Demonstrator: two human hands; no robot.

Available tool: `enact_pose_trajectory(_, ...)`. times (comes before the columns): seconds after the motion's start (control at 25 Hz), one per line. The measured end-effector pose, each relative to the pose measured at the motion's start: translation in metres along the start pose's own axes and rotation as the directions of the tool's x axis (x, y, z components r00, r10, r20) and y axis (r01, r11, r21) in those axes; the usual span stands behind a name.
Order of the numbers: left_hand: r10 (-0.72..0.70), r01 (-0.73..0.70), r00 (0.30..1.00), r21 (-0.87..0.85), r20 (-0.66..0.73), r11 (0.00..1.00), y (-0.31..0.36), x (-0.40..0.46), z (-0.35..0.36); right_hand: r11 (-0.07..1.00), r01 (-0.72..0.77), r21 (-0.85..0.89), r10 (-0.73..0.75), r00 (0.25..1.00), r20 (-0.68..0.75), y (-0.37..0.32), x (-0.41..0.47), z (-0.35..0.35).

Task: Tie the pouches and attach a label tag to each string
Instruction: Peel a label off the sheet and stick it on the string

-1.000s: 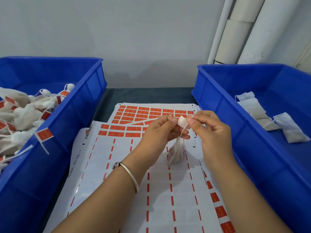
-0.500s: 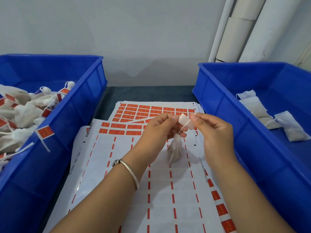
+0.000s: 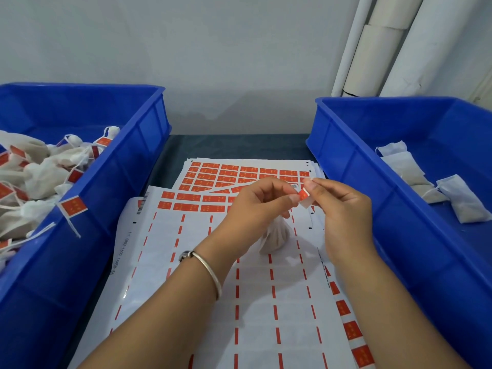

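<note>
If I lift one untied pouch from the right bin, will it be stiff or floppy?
Probably floppy: the untied pouches lie flat and creased in the right bin. Likely light, as the thin fabric sags. The loose drawstring may snag.

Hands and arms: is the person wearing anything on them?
Only one thing: a thin, plain silver bangle circles the left wrist. Both forearms are bare, no sleeves showing. The left hand and right hand have no gloves or visible rings.
</note>
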State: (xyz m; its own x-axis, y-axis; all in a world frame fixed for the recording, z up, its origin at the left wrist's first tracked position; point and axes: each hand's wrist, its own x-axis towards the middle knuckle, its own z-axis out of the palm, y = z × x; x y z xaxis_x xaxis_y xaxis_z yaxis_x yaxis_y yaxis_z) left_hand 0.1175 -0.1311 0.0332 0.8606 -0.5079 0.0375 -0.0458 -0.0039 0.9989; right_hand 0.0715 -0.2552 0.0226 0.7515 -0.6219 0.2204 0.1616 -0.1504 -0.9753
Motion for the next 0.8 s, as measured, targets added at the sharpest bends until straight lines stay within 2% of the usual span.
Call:
enact_pose_trajectory(0.28,0.093,-0.090,0.995,0.106,-0.023,0.990,-0.0026,-0.0011,0.0034,0.987,-0.124,0.100,0.122,0.992,0.023,0.0031,0.0025,-0.0001)
enact_pose_trajectory(0.64,0.107,-0.088,0.991,0.209,-0.079,0.974,-0.0064,0.0002,0.0054,0.962,-0.194,0.192,0.180,0.980,0.088,0.0028,0.0016,0.0005)
enact_pose_trajectory(0.8,0.091,-0.063,0.989,0.233,-0.114,0.971,-0.0071,0.0026,0.0049,0.965,-0.201,0.168,0.181,0.975,0.128,0.0059,0.0017,0.0025)
